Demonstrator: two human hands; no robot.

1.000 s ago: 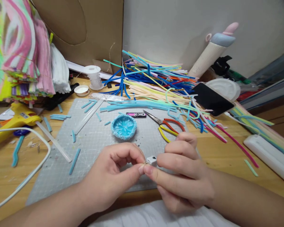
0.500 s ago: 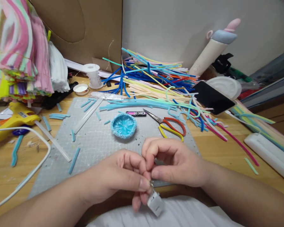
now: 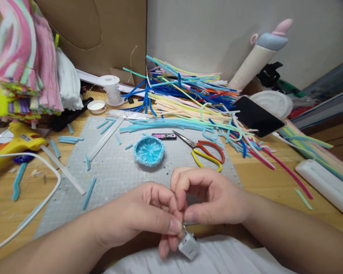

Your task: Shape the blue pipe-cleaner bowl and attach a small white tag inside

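Note:
Low at the front, over my lap, my left hand (image 3: 148,217) pinches a thin, shiny wire-like strand at the top of a small white box (image 3: 188,245). The box hangs tilted just below my left thumb. My right hand (image 3: 208,198) is closed beside it, thumb and forefinger pressed together against my left fingertips. Whatever lies between the right fingers is mostly hidden. Beyond both hands, a fluffy blue bowl (image 3: 149,150) made of pipe cleaners rests on the grey cutting mat (image 3: 117,171). Pliers (image 3: 200,148) with red and yellow handles lie to its right.
A yellow glue gun (image 3: 23,142) and its white cable lie at left. Pipe cleaners (image 3: 188,91) are heaped at the back, near a clear spool (image 3: 111,91). A phone (image 3: 258,116), a bottle (image 3: 260,57) and a white bar (image 3: 326,186) occupy the right.
My right thumb has shifted very slightly right and down, and the white box sits a touch higher. The view has moved a little; objects on the mat stay put.

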